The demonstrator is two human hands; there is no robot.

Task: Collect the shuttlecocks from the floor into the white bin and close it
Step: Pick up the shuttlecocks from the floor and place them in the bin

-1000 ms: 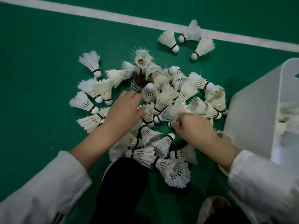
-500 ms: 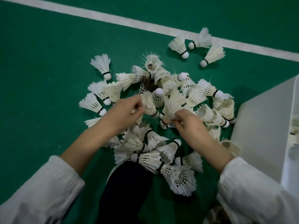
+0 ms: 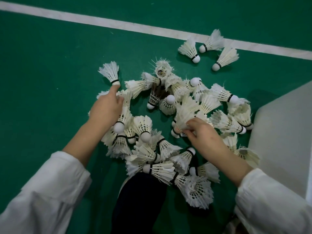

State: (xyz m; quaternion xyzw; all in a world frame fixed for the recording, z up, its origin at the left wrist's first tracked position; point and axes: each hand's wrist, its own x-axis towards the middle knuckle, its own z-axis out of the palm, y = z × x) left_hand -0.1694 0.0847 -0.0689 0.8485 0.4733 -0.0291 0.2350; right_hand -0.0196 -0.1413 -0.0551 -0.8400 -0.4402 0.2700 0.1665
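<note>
1. Shuttlecocks heaped on green floor, white bin just right.
2. Gathering step: right hand pinching a feathered bunch; left hand closed on a stack, finger touching a lone one.
3. Next, probably: carry over the bin's wall.

The white bin on my right runs off the right edge, so only one sloping wall shows; its opening and lid are out of sight. My left hand covers several shuttlecocks beneath my palm, and how many my fingers hold I cannot tell. My right hand pinches a feathered bunch whose cork ends are hidden behind my fingers. My sleeves are cut off at the near edge. My dark trouser leg hides the nearest part of the pile.
</note>
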